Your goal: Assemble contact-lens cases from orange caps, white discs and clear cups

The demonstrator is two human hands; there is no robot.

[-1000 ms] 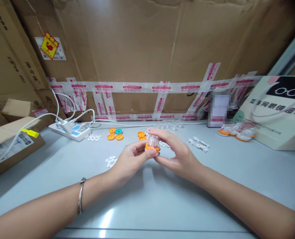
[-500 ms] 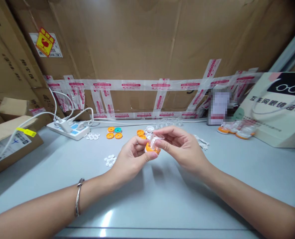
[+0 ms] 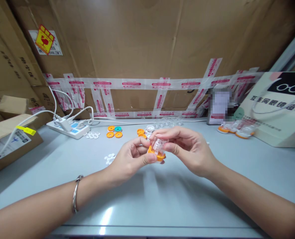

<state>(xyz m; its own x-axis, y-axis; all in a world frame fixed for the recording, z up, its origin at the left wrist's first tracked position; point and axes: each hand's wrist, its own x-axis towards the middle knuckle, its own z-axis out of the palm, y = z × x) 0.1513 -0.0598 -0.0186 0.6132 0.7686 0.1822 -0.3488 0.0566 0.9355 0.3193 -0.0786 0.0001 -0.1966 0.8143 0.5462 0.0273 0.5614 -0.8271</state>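
Note:
Between the thumb and fingers of my left hand point(image 3: 131, 159) is an orange ring-shaped plastic base point(image 3: 160, 156), white underneath and tilted slightly. A clear plastic cover point(image 3: 159, 145) sits on top of the base, and something whitish shows through it. My right hand point(image 3: 190, 150) is curled over that cover, with its thumb and fingertips closed on the clear plastic. How firmly the two parts are joined I cannot tell. Both hands are above the table, and several orange and white rings point(image 3: 140, 132) lie just behind them.
Farther left lie orange and green rings point(image 3: 117, 129) and small white pieces point(image 3: 109, 158). A white power strip point(image 3: 74, 131) stands near an open carton point(image 3: 10, 146). Clear covers point(image 3: 172, 122) line the back. At right are orange-based pieces point(image 3: 244, 132) and a paper bag point(image 3: 274, 122).
Both hands have shifted slightly right and down with the orange base. The clear cover now sits lower and straighter over the base, and the right hand is curled more around it.

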